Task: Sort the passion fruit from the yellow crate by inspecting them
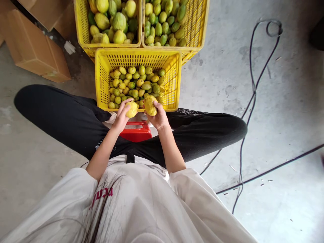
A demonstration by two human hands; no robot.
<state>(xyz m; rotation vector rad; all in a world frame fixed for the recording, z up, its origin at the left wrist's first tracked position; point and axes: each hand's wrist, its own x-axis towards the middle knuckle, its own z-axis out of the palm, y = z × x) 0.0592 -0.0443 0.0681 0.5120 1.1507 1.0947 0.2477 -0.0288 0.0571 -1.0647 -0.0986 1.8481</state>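
A yellow lemon is held in my left hand, with the fingers closed round its left side. My right hand grips another lemon, larger and with darker marks on its skin. The two lemons are side by side with a small gap between them, over the near rim of a yellow plastic crate. Inside that crate lie many small green and yellow lemons. The undersides of both held fruits are hidden.
Behind stand two more yellow crates, one with large yellow-green fruit, one with greener fruit. A red plastic stool shows between my legs. Cardboard boxes stand at left. A black cable loops over the concrete floor at right.
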